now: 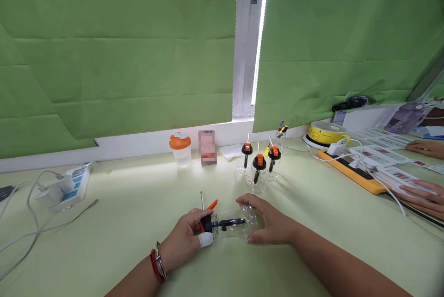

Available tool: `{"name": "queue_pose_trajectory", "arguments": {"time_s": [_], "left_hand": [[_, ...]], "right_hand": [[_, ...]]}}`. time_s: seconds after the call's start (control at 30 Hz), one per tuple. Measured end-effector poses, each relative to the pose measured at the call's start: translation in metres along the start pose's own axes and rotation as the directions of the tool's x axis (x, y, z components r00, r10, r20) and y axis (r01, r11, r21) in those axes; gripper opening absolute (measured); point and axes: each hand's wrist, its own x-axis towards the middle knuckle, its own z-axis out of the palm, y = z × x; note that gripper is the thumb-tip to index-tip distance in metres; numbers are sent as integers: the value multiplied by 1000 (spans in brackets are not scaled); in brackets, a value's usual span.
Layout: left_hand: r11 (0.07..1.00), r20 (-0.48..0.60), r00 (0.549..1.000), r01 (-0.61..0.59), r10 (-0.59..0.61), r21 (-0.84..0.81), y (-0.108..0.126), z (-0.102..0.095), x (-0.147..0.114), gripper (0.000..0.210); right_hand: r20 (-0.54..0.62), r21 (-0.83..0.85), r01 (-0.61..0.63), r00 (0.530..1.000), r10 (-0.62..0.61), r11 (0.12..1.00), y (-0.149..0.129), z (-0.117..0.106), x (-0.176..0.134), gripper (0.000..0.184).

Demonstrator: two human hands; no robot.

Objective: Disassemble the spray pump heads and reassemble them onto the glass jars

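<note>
A clear plastic bottle (239, 224) lies on its side on the pale green table (138, 213), just in front of me. My right hand (268, 223) wraps around the bottle's body. My left hand (187, 239), with a white bandage on one fingertip, grips the black pump cap (208, 224) at the bottle's neck. The cap has an orange lever and a thin metal tube pointing up.
Three upright clear bottles with black-and-orange caps (258, 167) stand behind my hands. An orange-lidded cup (181, 150) and a small card (207, 147) sit by the wall. A power strip with cables (67, 188) lies at left. Another person's hands (421, 195) rest at right near a yellow tray.
</note>
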Motion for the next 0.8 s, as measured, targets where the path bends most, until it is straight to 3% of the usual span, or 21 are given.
{"name": "queue_pose_trajectory", "arguments": {"time_s": [0.17,0.4,0.53,0.8], "left_hand": [[999,6,1000,2,-2,-34,4,3,0,48],[991,24,996,92,-90,-95,4,4,-4,55],[986,17,994,110,-109,-128,5,4,-5,56],[970,-10,995,97,-102,-223,0,-1,-3,55]], "right_hand": [[-19,-16,83,996,-83,996,3,1,0,83],[-21,27,39,999,-38,999,5,3,-1,81],[-52,-36,46,998,-47,998,0,5,-1,82],[-115,-287,259,947,-301,922,-3,13,2,79]]}}
